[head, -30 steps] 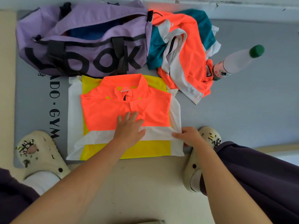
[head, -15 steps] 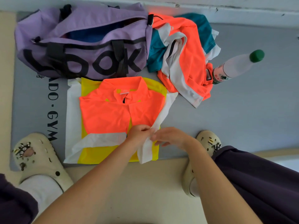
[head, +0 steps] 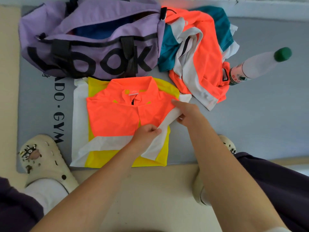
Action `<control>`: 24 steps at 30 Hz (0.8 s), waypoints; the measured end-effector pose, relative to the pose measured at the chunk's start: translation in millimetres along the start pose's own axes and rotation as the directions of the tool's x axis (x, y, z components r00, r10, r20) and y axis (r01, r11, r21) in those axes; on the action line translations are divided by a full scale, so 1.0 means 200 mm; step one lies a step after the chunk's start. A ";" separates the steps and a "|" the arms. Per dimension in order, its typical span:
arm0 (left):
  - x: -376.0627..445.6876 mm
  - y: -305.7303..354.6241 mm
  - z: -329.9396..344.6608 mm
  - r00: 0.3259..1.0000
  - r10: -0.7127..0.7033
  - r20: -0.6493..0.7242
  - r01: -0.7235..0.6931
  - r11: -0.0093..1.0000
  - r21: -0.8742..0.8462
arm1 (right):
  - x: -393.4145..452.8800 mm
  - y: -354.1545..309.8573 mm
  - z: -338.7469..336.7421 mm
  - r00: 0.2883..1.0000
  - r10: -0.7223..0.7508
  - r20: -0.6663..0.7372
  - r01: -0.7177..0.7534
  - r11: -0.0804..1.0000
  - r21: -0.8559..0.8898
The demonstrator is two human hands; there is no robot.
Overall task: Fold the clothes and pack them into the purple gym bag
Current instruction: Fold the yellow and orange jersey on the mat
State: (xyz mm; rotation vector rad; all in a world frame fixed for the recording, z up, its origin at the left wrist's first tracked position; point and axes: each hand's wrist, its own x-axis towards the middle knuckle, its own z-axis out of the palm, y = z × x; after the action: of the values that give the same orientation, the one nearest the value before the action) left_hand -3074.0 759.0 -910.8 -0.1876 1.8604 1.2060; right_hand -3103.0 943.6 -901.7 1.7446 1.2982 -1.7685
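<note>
Orange, yellow and white, the polo shirt [head: 115,121] lies flat on the grey gym mat [head: 250,128], collar pointing toward the purple gym bag [head: 93,42] and just short of touching it. Its right side is folded over: a white strip of fabric runs diagonally across the orange front from near the collar down toward the yellow hem.

The left hand [head: 147,133] is curled around the lower part of that white strip, thumb and fingers pinching the fabric. The right hand [head: 189,113] grasps the upper part of the same strip between thumb and fingers, with the index finger stretched out along the orange shoulder, toward the bag.

The bag lies on its side at the far end of the mat from the person, its zip gaping open, something blue showing inside; big black letters run across its near face. Right of the bag, touching its end, is an unfolded heap of clothes [head: 199,52] in orange, white and teal. A clear plastic bottle [head: 255,66] with a green cap lies tilted beside that heap, on the side away from the bag.

On the near side of the shirt from the bag, two cream clogs [head: 45,159] with charms stand at the mat's edge, one on each side of the forearms, with dark trouser legs above them.
</note>
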 end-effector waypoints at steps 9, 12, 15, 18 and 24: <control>-0.01 0.06 0.12 0.997 -0.066 0.027 0.069 0.986 -0.151 | -0.04 0.03 -0.12 0.958 -0.274 0.079 0.276 0.961 -0.015; -0.05 0.12 0.17 0.989 -0.037 0.141 0.056 0.989 -0.137 | -0.07 -0.01 -0.20 0.908 -0.419 -0.022 0.402 0.885 -0.236; -0.09 0.18 0.15 0.983 -0.010 0.181 0.053 0.971 -0.234 | -0.12 -0.06 -0.20 0.862 -0.507 -0.007 0.474 0.812 -0.340; -0.12 0.15 0.01 0.986 -0.045 0.162 0.088 0.960 -0.267 | -0.19 -0.09 -0.01 0.851 -0.510 0.126 0.515 0.762 -0.393; -0.23 -0.09 -0.49 0.978 -0.201 0.052 0.192 0.781 -0.595 | -0.32 0.00 0.65 0.819 -0.491 0.298 0.574 0.701 -0.423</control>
State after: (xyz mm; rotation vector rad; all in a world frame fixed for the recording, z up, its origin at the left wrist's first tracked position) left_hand -3094.6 656.6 -875.0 -0.7257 1.3667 1.6103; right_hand -3169.1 819.9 -864.8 0.9592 2.1115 -1.5730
